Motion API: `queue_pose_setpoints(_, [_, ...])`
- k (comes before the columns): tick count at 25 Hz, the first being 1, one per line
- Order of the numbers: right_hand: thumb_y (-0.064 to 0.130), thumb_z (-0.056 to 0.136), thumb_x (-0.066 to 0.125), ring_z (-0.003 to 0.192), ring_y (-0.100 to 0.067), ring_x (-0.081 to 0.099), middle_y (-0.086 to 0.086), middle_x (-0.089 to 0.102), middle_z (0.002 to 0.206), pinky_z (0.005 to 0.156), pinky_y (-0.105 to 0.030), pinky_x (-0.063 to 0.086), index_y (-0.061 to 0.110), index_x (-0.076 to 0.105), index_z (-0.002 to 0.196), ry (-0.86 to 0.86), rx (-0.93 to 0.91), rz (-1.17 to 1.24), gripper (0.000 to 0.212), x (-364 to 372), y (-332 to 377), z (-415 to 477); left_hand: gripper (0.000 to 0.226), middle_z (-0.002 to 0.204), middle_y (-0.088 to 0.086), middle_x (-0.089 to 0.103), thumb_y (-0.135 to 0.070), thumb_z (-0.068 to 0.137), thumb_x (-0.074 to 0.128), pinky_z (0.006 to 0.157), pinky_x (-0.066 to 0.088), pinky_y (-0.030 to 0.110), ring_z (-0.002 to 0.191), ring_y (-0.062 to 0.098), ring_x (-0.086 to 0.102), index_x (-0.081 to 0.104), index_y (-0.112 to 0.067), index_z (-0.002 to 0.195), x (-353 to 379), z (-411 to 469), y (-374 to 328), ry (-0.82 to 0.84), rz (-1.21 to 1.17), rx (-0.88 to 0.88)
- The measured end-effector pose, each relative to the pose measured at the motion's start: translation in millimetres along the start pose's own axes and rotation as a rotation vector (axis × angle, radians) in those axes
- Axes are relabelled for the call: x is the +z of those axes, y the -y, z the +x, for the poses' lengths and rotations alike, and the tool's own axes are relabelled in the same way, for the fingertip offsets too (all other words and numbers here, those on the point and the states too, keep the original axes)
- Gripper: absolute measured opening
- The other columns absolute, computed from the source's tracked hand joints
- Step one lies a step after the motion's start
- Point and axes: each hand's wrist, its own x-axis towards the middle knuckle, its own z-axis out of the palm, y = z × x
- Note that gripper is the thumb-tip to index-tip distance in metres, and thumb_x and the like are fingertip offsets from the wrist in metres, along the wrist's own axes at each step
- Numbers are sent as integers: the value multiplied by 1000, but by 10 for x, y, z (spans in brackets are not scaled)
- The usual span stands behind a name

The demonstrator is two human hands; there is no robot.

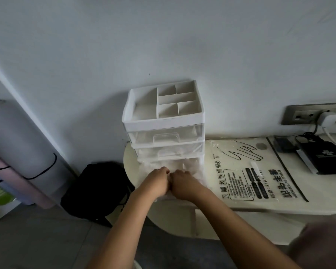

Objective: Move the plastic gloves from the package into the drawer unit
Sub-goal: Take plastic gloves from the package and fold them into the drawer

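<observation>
— Where are the gloves (192, 166)?

— Just below the middle of the frame, in the bottom drawer (201, 176) of the drawer unit (164, 121), which is pulled out toward the camera. They look like a crumpled, cloudy-white heap of thin film that fills the drawer, with no single glove to be picked out

— And the hands?

— Both are on that heap, side by side and touching. The left hand (158, 181) and the right hand (183, 183) show their backs and knuckles, with the fingers bent down into the film. I cannot tell whether they pinch it or only press on it

— What about the rest of the unit?

— The two clear drawers above are pushed in, and more pale film shows through their fronts. On top is an open white tray split into compartments

— The package (250, 171)?

— It lies flat on the table (279, 207), just right of the unit: a pale bag with black print and a drawn outline of a hand

— Anything further out?

— At the right edge, a wall socket (306, 114) with a white plug (328, 118) and a black case (322, 157). At lower left, a black bag (97, 189) on the floor and a rolled mat (14, 142) against the wall
</observation>
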Motion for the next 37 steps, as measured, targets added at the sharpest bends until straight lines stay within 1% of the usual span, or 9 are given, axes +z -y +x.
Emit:
queue_pose_setpoints(5, [14, 93, 42, 128, -32, 35, -18, 37, 137, 104, -35, 29, 0, 37, 134, -136, 18, -68, 44, -69, -195, 71, 80, 138, 12, 28, -45, 86, 62, 102, 41, 37, 119, 32, 46, 14, -39, 149, 64, 253, 148, 219, 106, -113])
queue_pose_setpoints(10, [-1, 88, 45, 122, -33, 40, -20, 45, 128, 97, -36, 41, -4, 52, 120, -56, 44, -156, 33, -175, -286, 12, 88, 146, 13, 24, -40, 79, 73, 108, 36, 40, 131, 35, 36, 21, -27, 149, 12, 261, 172, 156, 210, -142])
queue_pose_setpoints(14, [0, 89, 48, 119, -25, 44, -8, 49, 125, 91, -33, 43, 11, 55, 126, -165, -153, -245, 39, -428, -495, -210, 73, 140, 12, 39, -27, 80, 74, 102, 43, 37, 125, 29, 46, 38, -18, 142, -34, 199, 152, 75, 167, -85])
queue_pose_setpoints(17, [29, 91, 58, 111, -15, 45, 2, 57, 116, 93, -29, 42, 20, 61, 118, -302, -230, -127, 28, -555, -684, -425, 63, 136, 3, 51, -28, 79, 76, 100, 42, 29, 122, 19, 51, 48, -16, 135, -168, 45, 162, -67, -31, 25])
queue_pose_setpoints(20, [54, 81, 62, 98, -10, 44, 10, 58, 110, 82, -24, 42, 25, 63, 114, -405, -236, -84, 44, -519, -868, -648, 55, 127, -6, 55, -37, 76, 78, 89, 39, 18, 110, 7, 52, 57, -23, 124, -261, -175, 144, -7, -93, 181])
queue_pose_setpoints(25, [49, 78, 68, 88, -6, 55, 13, 60, 104, 67, -18, 45, 28, 61, 109, -423, -442, -123, 38, -295, -923, -850, 40, 118, -12, 58, -31, 80, 74, 89, 43, 17, 105, 2, 53, 59, -27, 117, -70, -413, 69, -33, 19, 333])
queue_pose_setpoints(29, [37, 74, 78, 83, -8, 62, 13, 68, 86, 77, -24, 50, 27, 69, 94, -424, -552, -245, 24, -194, -865, -748, 30, 116, -7, 64, -28, 90, 63, 92, 45, 23, 106, 9, 58, 63, -21, 119, 94, -427, -21, -39, 23, 417])
queue_pose_setpoints(34, [51, 95, 41, 106, -24, 53, -5, 62, 110, 103, -33, 26, 22, 54, 116, -113, -344, -432, 38, -255, -717, -546, 31, 112, -1, 66, -32, 90, 62, 79, 45, 21, 95, 11, 60, 64, -17, 117, 85, -249, -23, 110, 1, 316])
queue_pose_setpoints(37, [44, 99, 36, 104, -22, 54, -4, 63, 104, 109, -38, 21, 20, 52, 112, -100, -333, -460, 32, -282, -673, -472, 32, 106, -2, 66, -34, 87, 65, 81, 49, 25, 94, 14, 61, 65, -16, 113, 1, -194, 21, 99, 41, 277])
